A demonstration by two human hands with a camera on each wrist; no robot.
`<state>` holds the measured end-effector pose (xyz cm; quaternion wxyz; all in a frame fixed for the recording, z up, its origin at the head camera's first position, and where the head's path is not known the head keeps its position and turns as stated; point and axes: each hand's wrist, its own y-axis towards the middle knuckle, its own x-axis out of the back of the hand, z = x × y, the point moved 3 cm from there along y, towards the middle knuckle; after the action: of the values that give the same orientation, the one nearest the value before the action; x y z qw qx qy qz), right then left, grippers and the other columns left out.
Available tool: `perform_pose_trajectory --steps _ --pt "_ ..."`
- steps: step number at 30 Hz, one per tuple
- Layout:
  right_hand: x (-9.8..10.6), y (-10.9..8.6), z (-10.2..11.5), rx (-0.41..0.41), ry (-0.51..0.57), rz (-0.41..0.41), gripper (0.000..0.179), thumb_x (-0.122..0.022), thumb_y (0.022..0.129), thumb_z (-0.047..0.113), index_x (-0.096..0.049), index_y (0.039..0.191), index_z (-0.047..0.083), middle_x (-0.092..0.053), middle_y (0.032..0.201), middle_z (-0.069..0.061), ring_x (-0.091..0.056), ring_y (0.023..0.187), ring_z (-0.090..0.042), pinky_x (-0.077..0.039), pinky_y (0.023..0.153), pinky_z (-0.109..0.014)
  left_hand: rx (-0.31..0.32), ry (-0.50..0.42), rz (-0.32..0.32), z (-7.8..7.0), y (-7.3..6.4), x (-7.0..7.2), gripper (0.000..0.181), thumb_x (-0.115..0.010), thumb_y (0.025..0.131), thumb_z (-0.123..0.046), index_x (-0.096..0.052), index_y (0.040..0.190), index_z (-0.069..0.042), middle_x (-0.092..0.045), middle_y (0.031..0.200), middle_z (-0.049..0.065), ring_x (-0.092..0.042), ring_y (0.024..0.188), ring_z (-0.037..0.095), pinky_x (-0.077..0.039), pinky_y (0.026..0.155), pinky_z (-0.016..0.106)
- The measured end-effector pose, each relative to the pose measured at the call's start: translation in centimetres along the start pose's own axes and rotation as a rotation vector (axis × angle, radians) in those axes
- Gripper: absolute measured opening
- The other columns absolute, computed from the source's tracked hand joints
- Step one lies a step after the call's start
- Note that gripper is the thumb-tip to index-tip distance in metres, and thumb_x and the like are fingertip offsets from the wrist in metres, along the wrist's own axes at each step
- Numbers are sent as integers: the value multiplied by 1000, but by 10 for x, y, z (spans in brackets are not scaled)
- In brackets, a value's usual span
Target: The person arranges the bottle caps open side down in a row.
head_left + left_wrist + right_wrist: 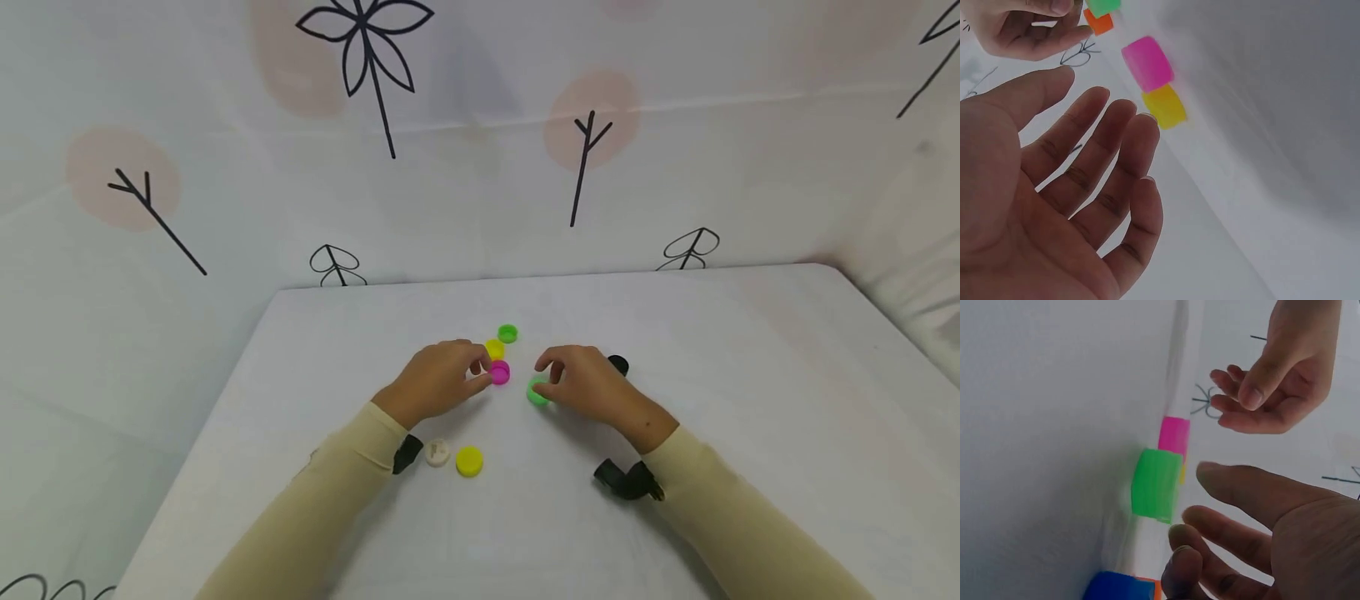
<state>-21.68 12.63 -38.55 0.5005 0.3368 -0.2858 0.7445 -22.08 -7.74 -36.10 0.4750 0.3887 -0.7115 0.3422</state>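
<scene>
Left grip [435,379] and right grip [591,383] hover apart, fingers [1138,147] loosely curved.

Flat white table [765,350] under left hand [438,379] and right hand [591,385], far right corner rounded. Beyond both: pale fabric backdrop [472,196], black line-drawn flower [362,22], faded pink round blotches [93,183]. Creased pale fabric [911,242] well right of right hand. Soft, dull light.

I can read no word or number on anything here. The whitish disc [437,452], low in the head view and left of centre, carries a small dark marking on its face, too tiny to make out.
</scene>
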Motion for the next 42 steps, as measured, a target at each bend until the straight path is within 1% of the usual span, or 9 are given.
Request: perform_pose_trajectory --steps 5,10,19,26,29,32,35,39,42 --pt "1 2 -3 38 -40 40 31 -81 82 21 -72 107 5 -67 84 -5 -57 73 -15 -48 65 -28 -80 17 16 -12 10 -3 18 -69 96 -30 -72 106 -17 -69 97 -4 -60 86 12 -51 78 27" --pt "0 2 -4 60 -95 64 31 -80 82 19 -73 109 5 -67 82 -2 -59 76 -14 -49 69 -29 -129 34 53 -24 18 -8 21 -69 96 -28 -72 111 -14 -70 93 -4 -60 83 10 -51 77 27" --pt "-1 0 0 92 -128 60 28 -80 84 18 -73 108 5 -68 82 -1 -60 79 -14 -50 71 -30 -87 36 134 -33 23 -20 28 -68 96 -28 -70 120 -15 -67 88 -5 -58 78 9 -48 72 25" --pt "1 -2 5 93 -152 42 30 -81 83 20 -74 108 5 -69 82 -1 -61 77 -13 -50 69 -30 -73 27 140 -35 23 -22 31 -68 96 -29 -68 124 -15 -68 91 -5 -58 79 9 -49 72 25" --pt "2 -3 6 87 -151 27 30 -82 83 22 -74 107 6 -70 83 0 -61 75 -13 -49 66 -29 -84 7 119 -35 22 -20 31 -67 97 -29 -67 124 -14 -70 93 -4 -59 76 8 -49 69 24" --pt "4 -5 9 91 -125 6 28 -80 84 22 -73 107 8 -70 84 0 -59 73 -12 -47 63 -27 -100 -25 76 -35 19 -16 28 -64 99 -28 -67 122 -13 -73 96 -2 -60 75 9 -49 67 24" --pt "6 -7 13 102 -96 -18 28 -80 86 22 -72 109 8 -71 83 0 -59 71 -12 -47 62 -26 -98 -73 31 -33 15 -12 26 -62 100 -28 -67 120 -13 -74 99 -1 -63 79 10 -50 70 24" --pt "7 -13 18 114 -50 -47 32 -80 86 23 -70 113 8 -73 83 0 -60 70 -11 -48 60 -25 -70 -183 1 -28 8 -9 25 -62 100 -27 -66 121 -15 -74 102 -1 -66 86 11 -52 73 24" --pt "8 -16 23 125 -9 -74 33 -80 85 23 -69 114 10 -74 83 2 -62 71 -10 -48 59 -25 -43 -302 -13 -24 1 -6 24 -63 99 -26 -65 121 -16 -72 102 -1 -67 86 13 -54 70 25"
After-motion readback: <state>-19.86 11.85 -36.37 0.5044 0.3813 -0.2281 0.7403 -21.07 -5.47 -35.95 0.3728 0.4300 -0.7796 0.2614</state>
